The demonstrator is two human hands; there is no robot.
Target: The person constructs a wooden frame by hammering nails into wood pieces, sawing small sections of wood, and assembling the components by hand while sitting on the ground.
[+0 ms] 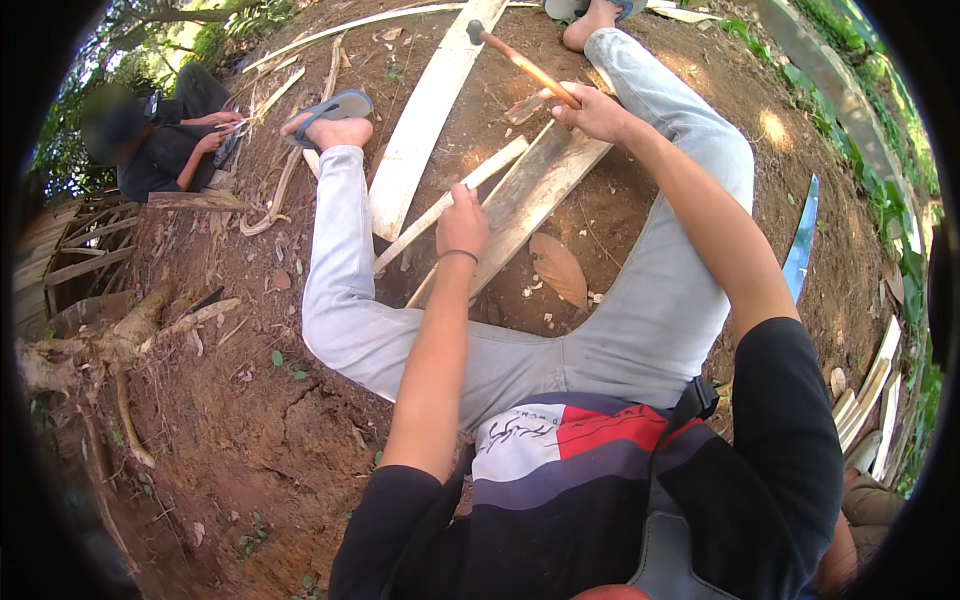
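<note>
My right hand (pixel 596 113) grips a hammer (pixel 530 67) by its wooden handle, the dark head raised toward the far left. My left hand (pixel 463 225) is closed over a narrow wooden strip (pixel 412 233). Whether its fingers grip the strip or something small is hidden. Beneath that hand and beside the strip, a thick wooden plank (pixel 545 185) lies slanting between my legs. Farther left rests a wide pale board (pixel 425 115), its near end on the dirt.
A long blade (pixel 801 238) lies on the ground at right. A large dry leaf (pixel 558 270) is by the plank. Another person (pixel 165 135) sits at the far left, working with thin pieces. Roots (pixel 120 345) and wood strips (pixel 877 385) line the sides.
</note>
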